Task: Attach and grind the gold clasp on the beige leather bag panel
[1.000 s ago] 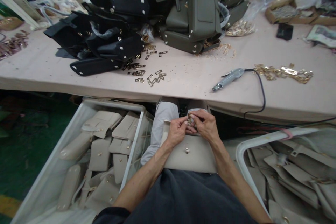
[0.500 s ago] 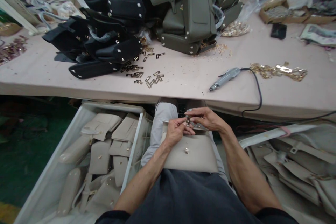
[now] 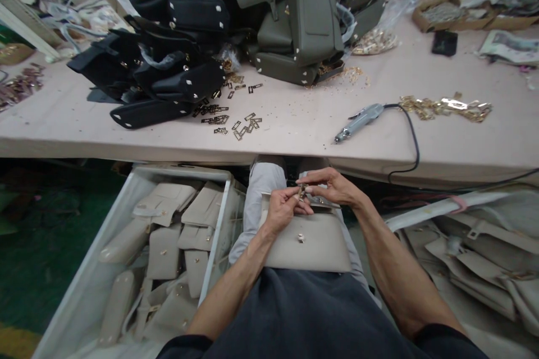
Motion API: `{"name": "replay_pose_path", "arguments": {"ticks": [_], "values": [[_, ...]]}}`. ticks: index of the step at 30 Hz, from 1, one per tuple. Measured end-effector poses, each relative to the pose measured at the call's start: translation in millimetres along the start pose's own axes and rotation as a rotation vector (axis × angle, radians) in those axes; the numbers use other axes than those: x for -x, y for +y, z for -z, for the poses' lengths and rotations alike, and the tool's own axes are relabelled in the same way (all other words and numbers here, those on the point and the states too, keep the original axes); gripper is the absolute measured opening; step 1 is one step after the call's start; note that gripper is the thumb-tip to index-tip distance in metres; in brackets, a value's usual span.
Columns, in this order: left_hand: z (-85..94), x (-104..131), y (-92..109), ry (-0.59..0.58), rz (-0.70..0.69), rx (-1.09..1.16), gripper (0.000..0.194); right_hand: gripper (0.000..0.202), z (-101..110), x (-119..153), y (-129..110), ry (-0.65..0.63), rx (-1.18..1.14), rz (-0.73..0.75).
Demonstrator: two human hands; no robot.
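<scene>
A beige handbag (image 3: 309,247) lies across my lap, with a small turn-lock (image 3: 301,238) on its front. Just beyond that lock, my left hand (image 3: 283,208) and my right hand (image 3: 334,186) meet over the far edge of the bag. Between their pinched fingertips is a small shiny metal fitting (image 3: 302,191). Both hands are closed on it. Whether the fitting is joined to the bag's flap is hidden by my fingers.
A crate (image 3: 225,202) of beige bags stands at left; more beige bags (image 3: 471,269) lie at right. On the table are an electric screwdriver (image 3: 360,122) with its cord, gold metal plates (image 3: 446,107), loose metal frames (image 3: 248,126), black bags (image 3: 168,78) and olive bags (image 3: 314,22).
The view has shifted slightly. My hands stay at nearly the same spot over the bag, with the right fingers moved very slightly around the metal fitting.
</scene>
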State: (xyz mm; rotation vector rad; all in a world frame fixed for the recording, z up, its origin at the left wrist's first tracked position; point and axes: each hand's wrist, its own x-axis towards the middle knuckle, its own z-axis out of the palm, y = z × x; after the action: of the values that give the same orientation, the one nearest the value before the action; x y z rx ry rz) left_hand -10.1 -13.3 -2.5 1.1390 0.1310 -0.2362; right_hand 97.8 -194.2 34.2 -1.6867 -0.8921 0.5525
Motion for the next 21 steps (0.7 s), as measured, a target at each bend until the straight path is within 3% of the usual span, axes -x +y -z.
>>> {"name": "replay_pose_path", "arguments": {"ticks": [7, 13, 18, 21], "values": [[0.5, 2.9, -2.0, 0.025, -0.016, 0.051, 0.036, 0.045, -0.7, -2.5, 2.0, -0.033, -0.036, 0.012], [-6.1, 6.2, -4.8, 0.058, -0.040, -0.011, 0.037, 0.042, 7.0, -5.8, 8.8, -0.122, -0.222, -0.088], [-22.3, 14.4, -13.1, 0.237, -0.290, -0.444, 0.034, 0.043, 11.6, -8.9, 18.8, -0.153, -0.326, -0.151], [-27.1, 16.0, -16.2, 0.284, -0.433, -0.644, 0.026, 0.043, 12.2, -10.7, 21.2, -0.164, -0.319, -0.139]]}}
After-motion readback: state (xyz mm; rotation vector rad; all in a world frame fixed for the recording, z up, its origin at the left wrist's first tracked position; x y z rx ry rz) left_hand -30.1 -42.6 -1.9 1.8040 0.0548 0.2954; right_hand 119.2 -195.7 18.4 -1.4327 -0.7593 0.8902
